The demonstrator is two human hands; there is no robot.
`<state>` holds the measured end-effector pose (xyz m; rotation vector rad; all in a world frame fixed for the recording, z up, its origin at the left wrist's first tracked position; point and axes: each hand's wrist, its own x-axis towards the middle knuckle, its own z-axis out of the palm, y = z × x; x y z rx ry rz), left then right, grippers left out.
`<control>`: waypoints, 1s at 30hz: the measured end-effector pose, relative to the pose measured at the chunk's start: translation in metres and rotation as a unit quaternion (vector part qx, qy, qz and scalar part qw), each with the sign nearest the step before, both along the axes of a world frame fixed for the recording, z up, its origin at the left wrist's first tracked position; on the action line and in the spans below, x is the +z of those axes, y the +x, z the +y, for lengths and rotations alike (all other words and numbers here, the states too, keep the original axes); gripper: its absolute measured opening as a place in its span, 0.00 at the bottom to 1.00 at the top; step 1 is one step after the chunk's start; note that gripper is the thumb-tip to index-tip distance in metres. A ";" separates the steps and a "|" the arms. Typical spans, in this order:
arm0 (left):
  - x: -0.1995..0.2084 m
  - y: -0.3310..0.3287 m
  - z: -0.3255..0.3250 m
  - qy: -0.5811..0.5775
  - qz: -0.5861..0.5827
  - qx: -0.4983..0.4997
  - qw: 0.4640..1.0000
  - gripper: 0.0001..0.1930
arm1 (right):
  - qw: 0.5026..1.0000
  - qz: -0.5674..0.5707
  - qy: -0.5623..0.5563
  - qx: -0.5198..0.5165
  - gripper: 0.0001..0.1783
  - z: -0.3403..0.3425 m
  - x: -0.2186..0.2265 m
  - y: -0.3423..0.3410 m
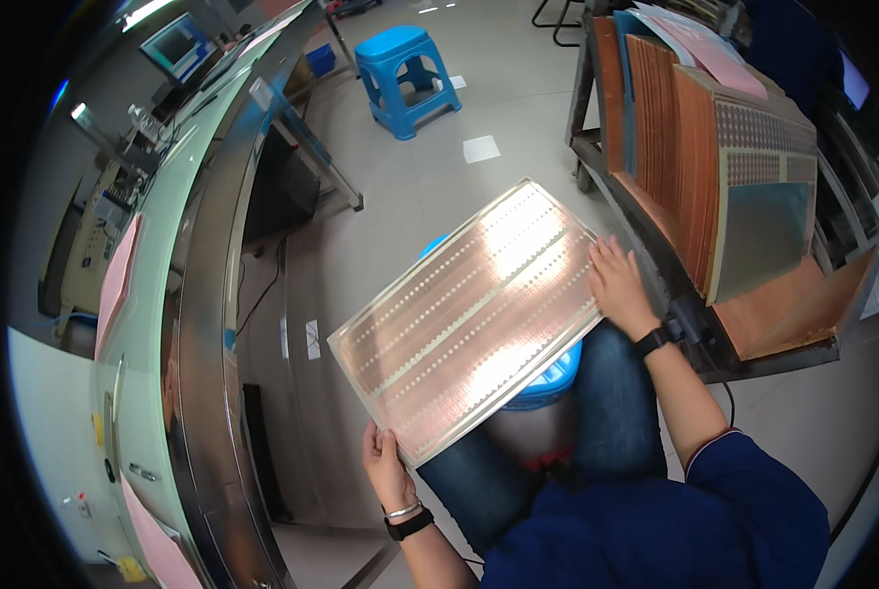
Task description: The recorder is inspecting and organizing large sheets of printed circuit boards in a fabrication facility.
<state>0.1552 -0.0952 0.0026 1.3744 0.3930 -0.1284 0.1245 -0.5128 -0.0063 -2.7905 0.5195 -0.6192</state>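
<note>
There are two hands [387, 469] [620, 287], two black wristbands [410, 525] [653, 341], one held panel [464, 324].

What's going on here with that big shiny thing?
A person is handling a thin, dotted, rectangular copper-coloured panel. The bare left hand holds its near corner; the bare right hand touches its right edge. More flat orange-brown boards stand upright on a dark cart to the right.

Workshop; copper-coloured panels [659, 162] on cart [791, 359]; long workbench [157, 319]
</note>
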 end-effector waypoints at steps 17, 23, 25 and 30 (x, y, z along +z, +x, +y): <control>0.062 -0.018 0.004 -0.182 -0.158 -0.004 0.971 0.22 | 0.857 -0.149 0.491 0.054 0.20 -0.019 0.004 -0.011; 0.063 -0.019 0.013 -0.183 -0.145 -0.005 0.972 0.21 | 0.726 -0.126 0.675 0.024 0.20 -0.022 0.068 -0.038; 0.064 -0.016 0.020 -0.202 -0.147 -0.024 0.968 0.22 | 0.702 -0.049 0.700 0.119 0.19 -0.045 0.057 -0.058; 0.085 0.000 0.008 -0.363 -0.166 -0.058 0.915 0.26 | 0.629 -0.129 0.761 0.092 0.17 -0.027 0.060 -0.064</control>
